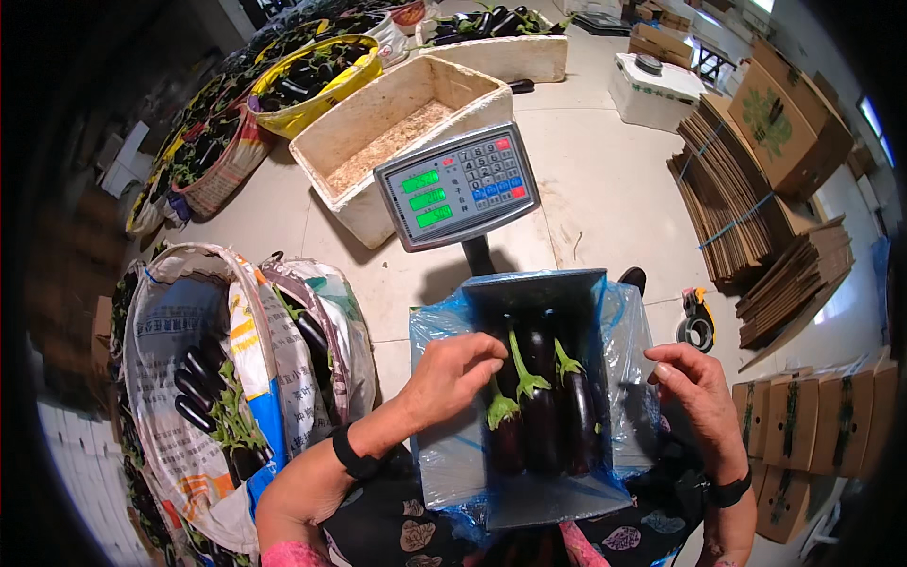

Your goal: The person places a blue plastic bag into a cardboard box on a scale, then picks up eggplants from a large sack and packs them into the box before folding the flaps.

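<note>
An open box [553,500] lined with blue plastic film [453,453] stands before me, the film folded out over its sides. Inside lie several dark purple eggplants [542,432] with green caps and stems. My left hand [450,372] reaches over the box's left wall, thumb and fingertips curled close to the stem of the left eggplant. Whether they grip that stem is hidden. To the right of the box, my right hand [698,400] hovers with thumb and forefinger apart, holding nothing. Just beyond the box rises the lit display head of an electronic scale [457,188].
A woven sack [191,305] with eggplants stands at left. Behind the scale sits a foam box [404,135]. A tape dispenser [696,322] lies on the floor at right, near stacked flattened cartons [730,191] and packed cartons [815,418]. Yellow-rimmed sacks [319,78] hold more eggplants.
</note>
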The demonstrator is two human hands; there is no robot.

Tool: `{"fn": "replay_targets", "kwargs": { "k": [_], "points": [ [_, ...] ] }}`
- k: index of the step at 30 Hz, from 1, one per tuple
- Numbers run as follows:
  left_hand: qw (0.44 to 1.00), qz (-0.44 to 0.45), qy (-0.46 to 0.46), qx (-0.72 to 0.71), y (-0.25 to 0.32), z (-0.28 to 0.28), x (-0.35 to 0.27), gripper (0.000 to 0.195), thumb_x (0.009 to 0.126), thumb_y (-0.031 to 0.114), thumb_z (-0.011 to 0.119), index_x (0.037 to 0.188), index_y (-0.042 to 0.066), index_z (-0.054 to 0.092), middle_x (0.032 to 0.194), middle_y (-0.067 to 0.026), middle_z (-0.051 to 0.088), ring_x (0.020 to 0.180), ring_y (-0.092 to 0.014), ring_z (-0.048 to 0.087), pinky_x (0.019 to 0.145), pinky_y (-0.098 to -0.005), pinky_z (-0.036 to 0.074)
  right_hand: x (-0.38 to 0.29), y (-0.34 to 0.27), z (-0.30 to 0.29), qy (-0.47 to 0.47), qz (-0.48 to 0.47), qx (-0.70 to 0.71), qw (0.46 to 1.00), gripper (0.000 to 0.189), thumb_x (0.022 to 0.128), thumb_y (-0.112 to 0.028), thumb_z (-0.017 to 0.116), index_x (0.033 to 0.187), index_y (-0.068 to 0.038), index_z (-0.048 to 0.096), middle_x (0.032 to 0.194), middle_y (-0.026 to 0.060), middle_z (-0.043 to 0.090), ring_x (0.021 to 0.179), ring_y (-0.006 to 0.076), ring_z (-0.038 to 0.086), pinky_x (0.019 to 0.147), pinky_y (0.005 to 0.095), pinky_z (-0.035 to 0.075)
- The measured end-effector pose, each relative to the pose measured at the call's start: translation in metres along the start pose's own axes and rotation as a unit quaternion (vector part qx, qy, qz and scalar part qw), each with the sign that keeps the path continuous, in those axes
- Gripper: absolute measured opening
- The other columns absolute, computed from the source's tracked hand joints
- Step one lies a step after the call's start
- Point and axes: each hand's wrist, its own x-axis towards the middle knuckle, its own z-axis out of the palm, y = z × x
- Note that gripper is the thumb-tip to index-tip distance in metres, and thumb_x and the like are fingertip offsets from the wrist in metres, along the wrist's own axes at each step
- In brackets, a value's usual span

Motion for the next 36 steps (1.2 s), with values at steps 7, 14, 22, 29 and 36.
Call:
{"fn": "replay_targets", "kwargs": {
  "k": [7, 14, 22, 29, 36],
  "points": [
    [0.996, 0.026, 0.077, -0.03, -0.001, -0.014, 0.007, 0.014, 0.087, 0.005, 0.059, 0.098, -0.002, 0.064, 0.083, -0.0089, 0.065, 0.071, -0.014, 0.062, 0.067, -0.026, 0.049, 0.029, 0.022, 0.004, 0.052, -0.002, 0.064, 0.997, 0.022, 0.092, -0.012, 0.058, 0.11, 0.0, 0.062, 0.083, 0.0019, 0.061, 0.068, 0.0072, 0.053, 0.063, 0.0206, 0.045],
    [0.991, 0.077, 0.113, -0.006, -0.01, -0.007, 0.006, 0.012, 0.086, 0.001, 0.06, 0.096, -0.002, 0.063, 0.082, -0.0112, 0.065, 0.072, -0.019, 0.063, 0.067, -0.0282, 0.049, 0.031, 0.035, 0.001, 0.087, 0.025, 0.071, 0.993, 0.021, 0.092, -0.012, 0.058, 0.108, 0.001, 0.062, 0.081, 0.0027, 0.061, 0.067, 0.0071, 0.053, 0.063, 0.0205, 0.044],
    [0.987, 0.087, 0.132, -0.012, 0.006, -0.015, 0.005, 0.013, 0.085, 0.001, 0.061, 0.097, -0.001, 0.064, 0.086, -0.0123, 0.066, 0.076, -0.021, 0.065, 0.069, -0.0287, 0.05, 0.03, 0.038, 0.003, 0.072, 0.031, 0.029, 0.996, 0.021, 0.092, -0.016, 0.06, 0.107, -0.002, 0.063, 0.08, 0.0013, 0.061, 0.066, 0.0067, 0.053, 0.061, 0.0199, 0.043],
    [0.964, -0.033, 0.174, -0.197, 0.063, -0.073, -0.038, 0.014, 0.09, 0.0, 0.057, 0.102, -0.002, 0.063, 0.085, -0.0067, 0.066, 0.079, -0.011, 0.064, 0.072, -0.0232, 0.051, 0.034, 0.04, 0.029, -0.013, 0.022, -0.081, 0.996, 0.022, 0.091, -0.014, 0.06, 0.109, -0.002, 0.063, 0.08, -0.0038, 0.058, 0.07, 0.005, 0.049, 0.064, 0.0197, 0.04],
    [0.918, -0.095, 0.378, -0.076, 0.027, -0.153, -0.147, 0.018, 0.092, 0.009, 0.056, 0.105, -0.002, 0.061, 0.087, -0.0072, 0.066, 0.076, -0.011, 0.062, 0.067, -0.0246, 0.05, 0.03, 0.042, 0.06, -0.078, -0.139, -0.261, 0.952, 0.021, 0.086, -0.01, 0.063, 0.102, 0.002, 0.063, 0.089, 0.0129, 0.065, 0.082, 0.0199, 0.065, 0.075, 0.03, 0.05]
  ]
}}
